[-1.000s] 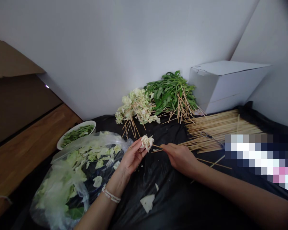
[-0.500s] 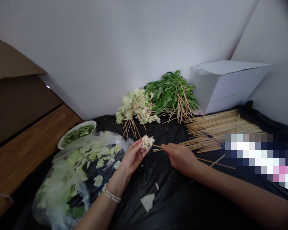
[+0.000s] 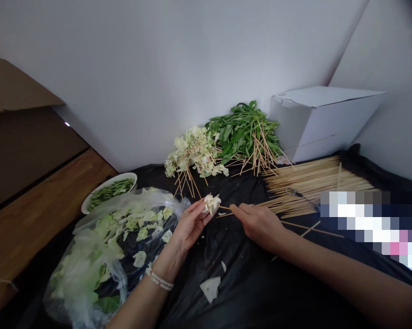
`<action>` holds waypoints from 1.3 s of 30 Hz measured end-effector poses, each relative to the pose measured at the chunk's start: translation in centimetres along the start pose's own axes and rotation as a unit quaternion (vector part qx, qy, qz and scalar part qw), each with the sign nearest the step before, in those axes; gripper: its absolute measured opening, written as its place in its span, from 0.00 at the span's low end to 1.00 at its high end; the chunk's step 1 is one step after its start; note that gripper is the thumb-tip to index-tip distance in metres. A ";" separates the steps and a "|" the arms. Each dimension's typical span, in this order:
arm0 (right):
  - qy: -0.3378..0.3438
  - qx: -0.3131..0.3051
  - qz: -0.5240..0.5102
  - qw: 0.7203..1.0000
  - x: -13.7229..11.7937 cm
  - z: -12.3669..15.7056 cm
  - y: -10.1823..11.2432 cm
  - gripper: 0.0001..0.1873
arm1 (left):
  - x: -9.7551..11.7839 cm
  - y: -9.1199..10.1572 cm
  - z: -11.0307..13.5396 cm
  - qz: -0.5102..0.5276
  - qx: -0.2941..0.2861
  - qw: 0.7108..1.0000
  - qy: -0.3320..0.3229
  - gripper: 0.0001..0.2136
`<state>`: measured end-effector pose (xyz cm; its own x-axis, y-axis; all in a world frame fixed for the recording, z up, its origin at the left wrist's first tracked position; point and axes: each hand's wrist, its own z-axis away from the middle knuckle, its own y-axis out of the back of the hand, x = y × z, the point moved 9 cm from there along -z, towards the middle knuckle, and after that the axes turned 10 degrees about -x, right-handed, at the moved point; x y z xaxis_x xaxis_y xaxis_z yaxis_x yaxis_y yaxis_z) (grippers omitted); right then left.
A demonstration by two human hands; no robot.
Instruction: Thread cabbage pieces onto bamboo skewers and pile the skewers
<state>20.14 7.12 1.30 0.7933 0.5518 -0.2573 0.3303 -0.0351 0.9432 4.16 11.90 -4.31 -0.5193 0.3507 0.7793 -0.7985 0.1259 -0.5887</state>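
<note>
Left hand [image 3: 191,225], half-curled, cups the cabbage [image 3: 212,204] while the right hand [image 3: 261,226], closed, pinches the skewer [image 3: 225,208] running into it, above the black sheet [image 3: 250,285], seemingly mid-threading, so any further push calls for keeping both aligned.

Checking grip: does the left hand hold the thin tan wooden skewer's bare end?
No, the right hand grips the skewer; the left hand holds pale leaf pieces.

Pale main wall [image 3: 140,82], side wall [image 3: 380,64] on its right, wood-grain surface [image 3: 51,214] to its left, bright spot [image 3: 66,124] near its left edge.
</note>
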 end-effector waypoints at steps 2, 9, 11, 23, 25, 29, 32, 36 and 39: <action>0.010 0.003 0.037 0.999 -0.4 0.3 -0.2 0.26 | 0.0 0.1 0.0 0.006 0.004 1.000 -0.003 0.09; -0.043 -0.057 -0.271 0.960 1.2 -0.9 -0.7 0.15 | -0.1 -0.5 0.2 0.009 -0.005 1.000 0.006 0.07; -0.068 -0.109 -0.357 0.925 1.5 -1.1 -1.7 0.15 | -0.1 -0.7 0.4 0.009 -0.011 1.000 0.008 0.08; 0.002 0.005 -0.049 0.999 -0.1 0.0 0.0 0.22 | -0.3 -0.6 0.4 0.009 -0.013 1.000 0.006 0.08; -0.003 -0.004 -0.153 0.988 0.3 -0.3 0.2 0.17 | -0.3 -0.7 0.4 0.009 -0.016 1.000 0.010 0.09; -0.057 -0.084 -0.389 0.916 1.4 -0.9 -1.0 0.14 | -0.4 -1.1 0.7 0.007 -0.026 0.999 0.018 0.09; -0.104 -0.175 -0.548 0.811 1.2 -0.6 -3.1 0.15 | -0.4 -1.3 0.8 0.010 -0.030 0.999 0.021 0.09; -0.124 -0.189 -0.639 0.735 1.0 -0.4 -4.0 0.17 | -0.3 -1.0 0.6 0.011 -0.023 1.000 0.019 0.08; -0.122 -0.151 -0.626 0.756 1.3 -0.7 -3.5 0.17 | -0.3 -0.8 0.5 0.026 -0.010 1.000 0.014 0.13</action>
<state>19.66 8.54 -2.23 0.0395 -0.1754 -0.9837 0.7976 0.5985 -0.0747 4.83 11.27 -3.92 -0.5501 0.3839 0.7417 -0.7645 0.1259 -0.6322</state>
